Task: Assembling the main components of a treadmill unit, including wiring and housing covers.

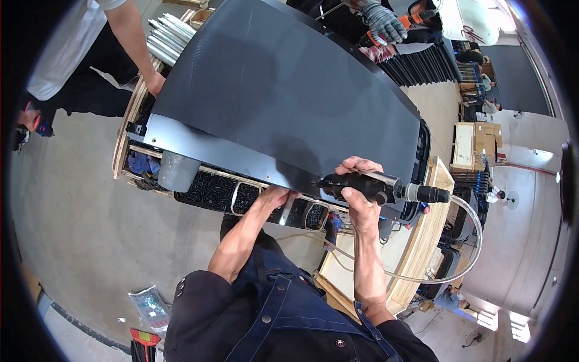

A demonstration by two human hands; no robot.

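Note:
My right hand is wrapped round a black pneumatic screwdriver, held level with its tip toward the left, over the front edge of a large dark panel. A clear air hose loops from the tool's rear down to the right. My left hand is at the same front edge, just left of the tool tip. Its fingers are mostly hidden at the edge, so what they hold, if anything, does not show. Small holes dot the panel's shiny front strip.
Below the front edge sit a bin of black screws, a smaller white-rimmed bin and a grey cup. A co-worker's hand rests by the left edge. Another person's gloved hand is at the far right, near an orange tool.

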